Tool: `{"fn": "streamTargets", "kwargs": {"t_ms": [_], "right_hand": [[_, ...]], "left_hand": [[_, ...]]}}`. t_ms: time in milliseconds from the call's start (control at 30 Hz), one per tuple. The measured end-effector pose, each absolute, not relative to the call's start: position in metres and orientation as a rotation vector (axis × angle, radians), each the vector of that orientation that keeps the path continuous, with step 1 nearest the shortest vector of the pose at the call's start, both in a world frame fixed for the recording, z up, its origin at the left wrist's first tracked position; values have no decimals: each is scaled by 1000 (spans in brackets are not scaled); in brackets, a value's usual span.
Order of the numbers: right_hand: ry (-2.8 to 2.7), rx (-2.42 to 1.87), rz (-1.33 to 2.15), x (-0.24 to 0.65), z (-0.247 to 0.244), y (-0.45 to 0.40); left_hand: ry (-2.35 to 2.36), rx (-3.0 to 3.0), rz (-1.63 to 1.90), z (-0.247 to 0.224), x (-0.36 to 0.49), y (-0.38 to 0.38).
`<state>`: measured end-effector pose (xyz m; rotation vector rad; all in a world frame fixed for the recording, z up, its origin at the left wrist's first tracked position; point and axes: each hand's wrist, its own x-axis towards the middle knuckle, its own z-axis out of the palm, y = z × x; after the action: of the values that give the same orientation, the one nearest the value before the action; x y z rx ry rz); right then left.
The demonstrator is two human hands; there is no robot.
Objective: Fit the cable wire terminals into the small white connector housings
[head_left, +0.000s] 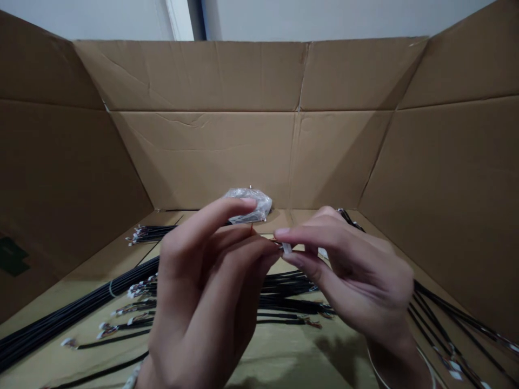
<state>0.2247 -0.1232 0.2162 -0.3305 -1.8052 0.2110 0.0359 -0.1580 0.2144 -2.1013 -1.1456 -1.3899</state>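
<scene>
From where I stand, this is close, fiddly handwork. The left hand (198, 286) is curled shut, its fingertips apparently pinching a thin reddish wire (251, 229) (it's too fine to be sure of the colour from here). The right hand (359, 275) is closed as well, its thumb and forefinger gripping a small white connector (287, 248). The two hands almost meet, and the connector sits just beyond the left hand's fingertips, a little in front of and to the right of a crumpled clear plastic bag (248, 204).

A grip this small seems best kept short: both pinches close to the connector, the wire lined up straight with it, and the wrists steady, with gentle pressure rather than any twist or tug on the fine leads.

Around them, the spread cardboard carton (194, 75) rises behind the bag. Black wire harnesses (284, 294) lie in loose rows on its floor, nearer than the bag and running out to either side of it. Their small connector ends (140, 234) fan out in a cluster to the left of the bag.
</scene>
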Motion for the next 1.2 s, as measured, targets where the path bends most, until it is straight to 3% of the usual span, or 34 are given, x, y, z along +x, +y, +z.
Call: {"fn": "streamTargets", "kwargs": {"t_ms": [433, 1000, 1200], "right_hand": [[-1786, -396, 189, 226, 219, -118], [-1656, -578, 697, 226, 220, -123], [-1608, -649, 733, 224, 222, -125]], "left_hand": [[-1096, -2111, -1560, 209, 57, -151], [-1015, -2505, -1580, 217, 43, -141], [-1104, -2632, -1575, 218, 40, -142]]}}
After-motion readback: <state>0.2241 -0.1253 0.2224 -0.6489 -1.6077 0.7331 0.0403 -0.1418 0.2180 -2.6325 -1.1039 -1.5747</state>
